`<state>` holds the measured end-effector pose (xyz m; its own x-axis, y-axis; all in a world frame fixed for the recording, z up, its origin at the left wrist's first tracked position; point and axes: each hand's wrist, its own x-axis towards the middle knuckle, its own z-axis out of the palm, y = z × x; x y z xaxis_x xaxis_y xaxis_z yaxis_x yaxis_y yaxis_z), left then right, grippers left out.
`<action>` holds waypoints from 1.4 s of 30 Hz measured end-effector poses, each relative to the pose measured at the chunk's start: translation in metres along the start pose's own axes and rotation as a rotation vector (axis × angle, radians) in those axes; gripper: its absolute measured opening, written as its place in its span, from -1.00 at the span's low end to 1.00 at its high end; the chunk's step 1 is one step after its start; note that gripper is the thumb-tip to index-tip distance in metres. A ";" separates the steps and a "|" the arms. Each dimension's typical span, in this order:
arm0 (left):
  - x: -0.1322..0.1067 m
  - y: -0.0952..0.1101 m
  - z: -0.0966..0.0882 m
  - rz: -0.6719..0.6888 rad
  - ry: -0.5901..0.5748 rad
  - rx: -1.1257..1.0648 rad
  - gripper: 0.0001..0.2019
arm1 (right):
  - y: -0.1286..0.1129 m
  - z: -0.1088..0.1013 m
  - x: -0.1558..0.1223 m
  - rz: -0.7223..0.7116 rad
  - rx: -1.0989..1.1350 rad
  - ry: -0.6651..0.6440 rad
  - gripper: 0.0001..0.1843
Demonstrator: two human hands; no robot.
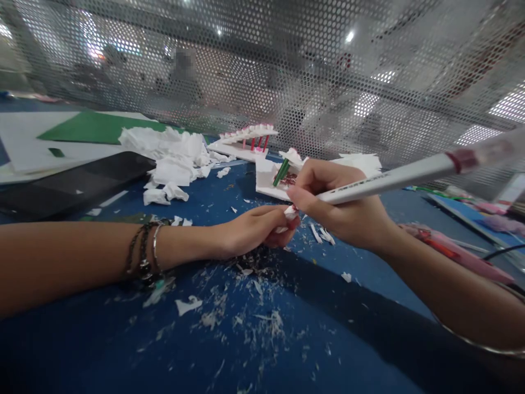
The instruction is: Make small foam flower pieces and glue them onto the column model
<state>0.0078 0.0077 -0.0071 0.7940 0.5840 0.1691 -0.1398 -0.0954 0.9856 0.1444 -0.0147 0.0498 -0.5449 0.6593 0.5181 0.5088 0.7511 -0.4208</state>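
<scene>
a small white piece [290,212], marked with dark red, sits near the centre of the frame, pinched between the thumb and fingers of the left hand [256,232]. the right hand [342,205] meets it from the right, thumb and fingers closed around a white felt-tip marker [389,179] with a maroon band; the marker slants toward the upper right of the frame, its tip hidden by the fingers. dark beaded bracelets [143,254] and a thin silver bangle [155,246] circle the left wrist. just behind the hands, a white board [264,174] carries a green roll [281,172] and dark red marks. farther back, at upper centre, a white model [235,149] has a sloping top raised on red posts [253,144]. crumpled white paper [164,145] lies heaped at upper left, beside a long black slab [77,183] and a green sheet [94,128]. a pink item [467,260] lies beyond the right forearm. white shavings [273,323] are scattered over the blue tabletop [102,355] at lower centre, and a perforated metal screen [246,71] spans the top of the frame.
</scene>
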 end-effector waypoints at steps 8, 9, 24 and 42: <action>-0.001 0.002 0.001 -0.001 0.001 0.057 -0.69 | 0.000 -0.001 0.001 0.011 -0.066 -0.009 -0.80; -0.001 0.002 0.001 -0.002 0.000 0.049 -0.69 | 0.000 -0.001 0.001 0.003 -0.064 -0.019 -0.81; 0.000 0.004 0.004 -0.010 0.014 0.049 -0.74 | 0.000 -0.004 0.001 0.051 -0.039 -0.055 -0.80; -0.002 0.005 0.002 -0.012 -0.010 0.278 -0.78 | -0.002 -0.005 0.001 0.175 0.106 -0.156 -0.80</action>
<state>0.0066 0.0042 -0.0028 0.8007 0.5785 0.1557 0.0365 -0.3065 0.9512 0.1458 -0.0151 0.0545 -0.5546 0.7711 0.3127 0.5366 0.6187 -0.5738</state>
